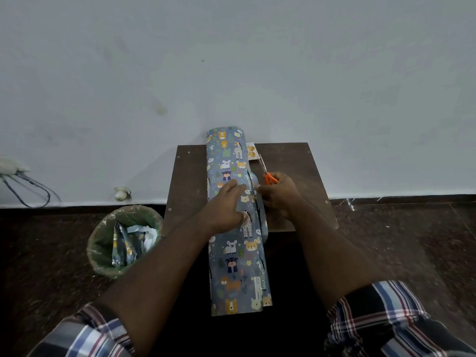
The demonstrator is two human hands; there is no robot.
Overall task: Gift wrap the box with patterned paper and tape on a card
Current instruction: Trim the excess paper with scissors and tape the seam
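Now the brown table (296, 161) stands against the wall, and the long patterned paper (235, 240) lies across it, overhanging its near edge. Left of the table a lined bin (103, 243) holds paper scraps. The left hand (224, 207) lies flat, fingers straight, on the paper. The right hand (279, 193) grips orange scissors (268, 173) at the paper's right edge. A small card (251, 150) lies beyond.

A small dark wooden table (296, 161) stands against a pale wall (231, 60). On the floor (412, 240) to its left sits a round bin (103, 243) lined with clear plastic, holding paper scraps. Cables (28, 189) hang at the wall's lower left, near a white fitting (122, 194).
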